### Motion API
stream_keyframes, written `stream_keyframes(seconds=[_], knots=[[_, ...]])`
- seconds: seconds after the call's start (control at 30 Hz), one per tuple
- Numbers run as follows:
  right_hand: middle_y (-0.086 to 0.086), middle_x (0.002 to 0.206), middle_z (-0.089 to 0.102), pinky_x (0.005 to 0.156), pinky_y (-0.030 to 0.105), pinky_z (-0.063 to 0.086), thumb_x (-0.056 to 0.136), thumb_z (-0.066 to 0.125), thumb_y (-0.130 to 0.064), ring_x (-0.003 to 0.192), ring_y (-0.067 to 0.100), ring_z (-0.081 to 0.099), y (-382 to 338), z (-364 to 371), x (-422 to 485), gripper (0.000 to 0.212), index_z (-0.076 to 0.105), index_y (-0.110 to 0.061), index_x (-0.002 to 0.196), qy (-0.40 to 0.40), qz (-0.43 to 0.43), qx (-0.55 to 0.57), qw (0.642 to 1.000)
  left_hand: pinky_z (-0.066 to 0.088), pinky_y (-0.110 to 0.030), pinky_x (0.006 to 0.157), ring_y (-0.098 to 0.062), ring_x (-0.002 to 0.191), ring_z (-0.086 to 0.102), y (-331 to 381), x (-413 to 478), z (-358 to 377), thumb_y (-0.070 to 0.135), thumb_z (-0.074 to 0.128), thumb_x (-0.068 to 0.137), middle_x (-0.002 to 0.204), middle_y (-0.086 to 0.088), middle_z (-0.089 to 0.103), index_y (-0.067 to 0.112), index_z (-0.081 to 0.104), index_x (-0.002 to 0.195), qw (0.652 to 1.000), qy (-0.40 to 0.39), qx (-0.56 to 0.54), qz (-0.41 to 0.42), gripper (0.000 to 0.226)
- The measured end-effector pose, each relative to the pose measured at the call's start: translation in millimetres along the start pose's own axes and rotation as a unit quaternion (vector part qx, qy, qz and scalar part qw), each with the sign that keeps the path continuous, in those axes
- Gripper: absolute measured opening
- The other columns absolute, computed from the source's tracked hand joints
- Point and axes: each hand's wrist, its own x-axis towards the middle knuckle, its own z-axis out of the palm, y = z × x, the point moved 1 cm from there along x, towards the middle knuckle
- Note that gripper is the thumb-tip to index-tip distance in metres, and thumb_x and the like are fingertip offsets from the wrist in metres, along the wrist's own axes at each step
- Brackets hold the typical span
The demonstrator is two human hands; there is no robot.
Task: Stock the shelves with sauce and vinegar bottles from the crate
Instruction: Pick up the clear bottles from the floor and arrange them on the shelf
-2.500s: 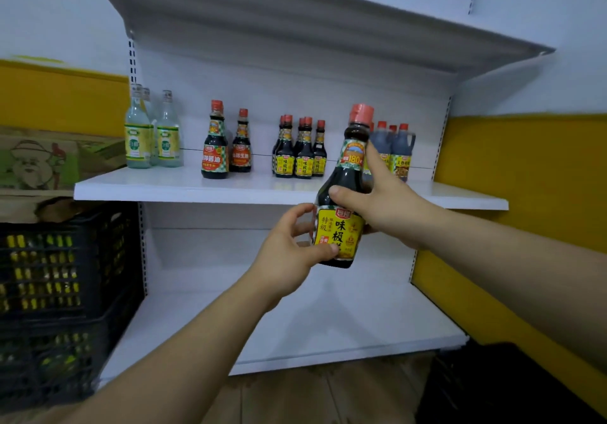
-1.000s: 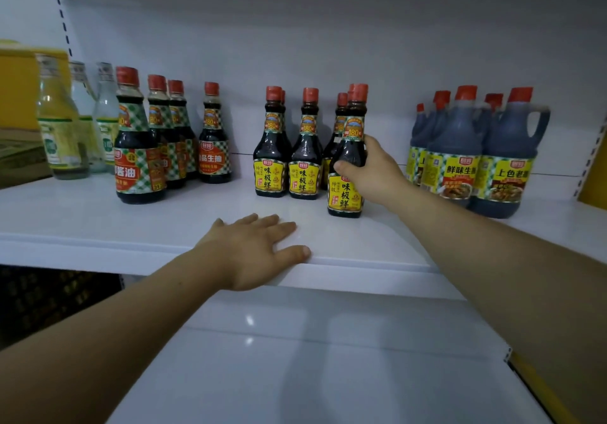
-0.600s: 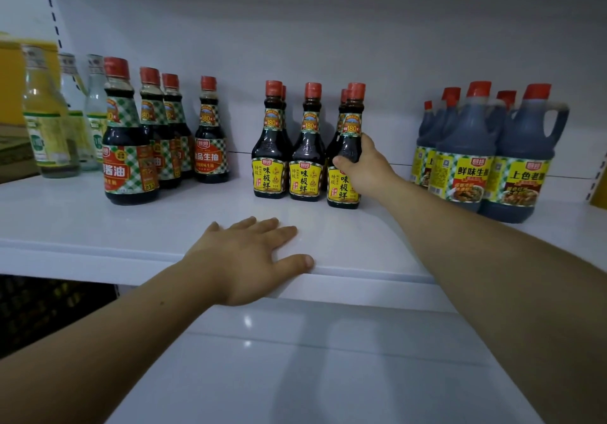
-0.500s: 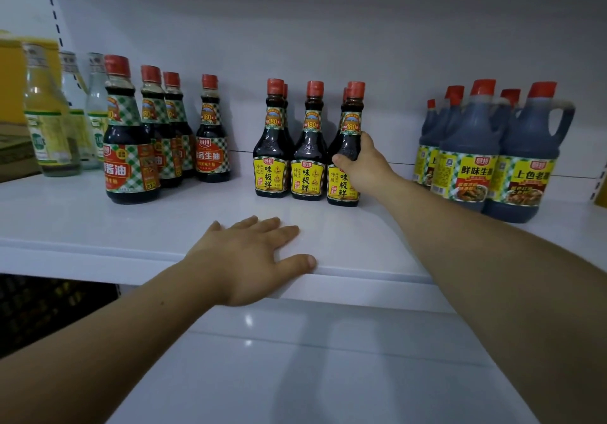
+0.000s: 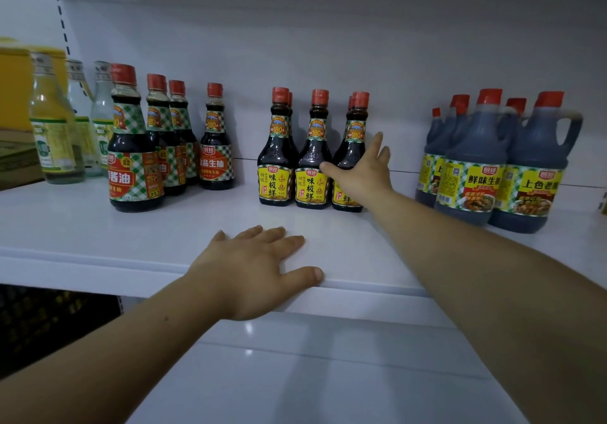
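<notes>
Dark glass sauce bottle with red cap and yellow label [image 5: 356,134] stands upright on the white shelf [image 5: 82,226], rightmost of its front row, ahead of us. Our right hand [image 5: 361,174] is against it, fingers spread wide, gripping nothing; our left hand [image 5: 253,269] lies flat on the shelf edge. Dark handled jugs [image 5: 473,167] stand apart to the right. What looks like the black crate [image 5: 49,325] sits low left, nearer our left hand.
</notes>
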Motion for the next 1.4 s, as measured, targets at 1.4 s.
stream_keyframes(seconds=[1.4], knots=[[0.010, 0.157, 0.021, 0.112, 0.045, 0.031, 0.081, 0.053, -0.070, 0.142, 0.032, 0.025, -33.4, -54.8, -148.4, 0.090, 0.023, -0.021, 0.151, -0.075, -0.119, -0.221, 0.965, 0.010, -0.054, 0.116, -0.017, 0.146, 0.014, -11.1, -50.1, 5.0, 0.070, 0.030, 0.088, 0.159, 0.005, 0.016, 0.035, 0.018, 0.150, 0.997, 0.071, -0.030, 0.005, 0.072]])
